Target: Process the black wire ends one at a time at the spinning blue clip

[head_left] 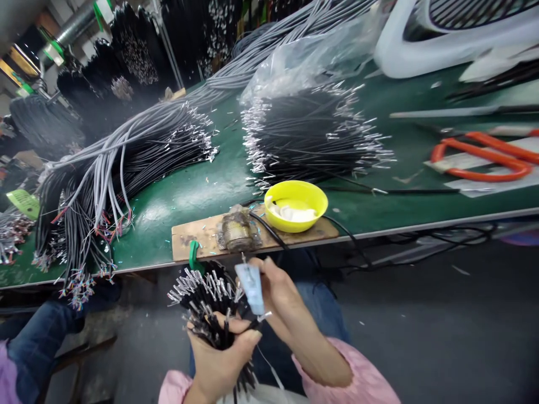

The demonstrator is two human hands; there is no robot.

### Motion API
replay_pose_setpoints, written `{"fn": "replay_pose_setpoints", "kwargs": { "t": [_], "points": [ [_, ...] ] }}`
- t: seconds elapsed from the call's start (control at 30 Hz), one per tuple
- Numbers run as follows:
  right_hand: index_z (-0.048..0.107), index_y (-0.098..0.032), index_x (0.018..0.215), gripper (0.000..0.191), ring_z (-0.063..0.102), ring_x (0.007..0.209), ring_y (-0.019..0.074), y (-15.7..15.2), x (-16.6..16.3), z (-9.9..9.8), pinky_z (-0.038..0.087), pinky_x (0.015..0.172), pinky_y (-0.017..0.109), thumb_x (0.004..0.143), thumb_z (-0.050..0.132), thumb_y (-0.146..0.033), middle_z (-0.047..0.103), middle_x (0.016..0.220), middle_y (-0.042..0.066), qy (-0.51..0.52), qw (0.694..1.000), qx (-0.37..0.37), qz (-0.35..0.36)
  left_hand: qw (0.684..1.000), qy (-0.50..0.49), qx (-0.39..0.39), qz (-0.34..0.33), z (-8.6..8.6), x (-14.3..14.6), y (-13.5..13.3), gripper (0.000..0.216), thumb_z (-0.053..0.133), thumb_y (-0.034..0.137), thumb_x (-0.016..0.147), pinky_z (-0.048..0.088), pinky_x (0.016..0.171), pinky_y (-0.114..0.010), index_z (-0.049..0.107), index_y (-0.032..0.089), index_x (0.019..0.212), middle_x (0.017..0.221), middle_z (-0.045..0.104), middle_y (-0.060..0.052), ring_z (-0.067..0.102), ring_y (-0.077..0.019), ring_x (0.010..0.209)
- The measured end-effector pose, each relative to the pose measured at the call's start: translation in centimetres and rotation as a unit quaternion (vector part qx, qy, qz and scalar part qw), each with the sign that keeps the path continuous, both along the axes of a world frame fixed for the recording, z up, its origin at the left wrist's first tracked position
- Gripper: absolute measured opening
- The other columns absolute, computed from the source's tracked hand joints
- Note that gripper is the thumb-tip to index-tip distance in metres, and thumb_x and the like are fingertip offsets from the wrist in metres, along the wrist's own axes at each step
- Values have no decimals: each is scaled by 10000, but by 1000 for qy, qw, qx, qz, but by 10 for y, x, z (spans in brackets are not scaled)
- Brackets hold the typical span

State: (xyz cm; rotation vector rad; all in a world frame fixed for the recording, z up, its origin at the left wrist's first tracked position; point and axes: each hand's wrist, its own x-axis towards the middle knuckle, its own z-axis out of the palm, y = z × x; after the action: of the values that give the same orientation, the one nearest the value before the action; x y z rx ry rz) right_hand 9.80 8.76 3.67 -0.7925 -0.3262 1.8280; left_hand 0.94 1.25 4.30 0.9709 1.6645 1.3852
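My left hand (219,353) is closed around a bundle of short black wires (206,297) with bare silver tips, held upright in front of the table edge. My right hand (278,297) sits just right of the bundle, fingers pinched on one wire; a pale blue sleeve covers one finger (251,287). Both hands hover below a small wooden board (202,235) that carries a grimy metal block (238,231) and a yellow bowl (296,205) with white bits in it.
On the green table (189,191) lie a heap of black wires under clear plastic (311,129), long grey cables (126,146) at the left, orange-handled scissors (484,157) at the right. Another person's jeans-clad leg (37,336) shows at the lower left. Grey floor lies right.
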Motion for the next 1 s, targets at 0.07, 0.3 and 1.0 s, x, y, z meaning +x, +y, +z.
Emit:
{"fn": "replay_pose_setpoints", "kwargs": {
  "t": [0.07,0.3,1.0],
  "points": [
    [557,-182,518,494,426,454,107,-3,3,-7,354,416,213,506,716,-649,496,470,-36,-17,1000,-12,-7,1000,-15,-13,4,-1,0,-2,153,794,282,531,537,536,-316,671,197,502,496,650,-18,618,-193,494],
    [466,-194,485,448,375,458,107,-39,21,-37,328,438,222,662,660,-557,407,476,-47,-234,969,79,-24,995,-68,-68,16,-7,0,-13,195,794,324,525,506,485,-274,709,154,568,487,642,-27,609,-177,493],
    [522,-192,511,342,463,456,126,-72,18,-29,387,424,228,839,523,-286,482,505,-11,-448,821,354,1,982,17,-158,-106,-22,-23,-42,146,691,253,658,518,583,-272,662,117,703,659,672,-71,606,-163,584]
  ]
}}
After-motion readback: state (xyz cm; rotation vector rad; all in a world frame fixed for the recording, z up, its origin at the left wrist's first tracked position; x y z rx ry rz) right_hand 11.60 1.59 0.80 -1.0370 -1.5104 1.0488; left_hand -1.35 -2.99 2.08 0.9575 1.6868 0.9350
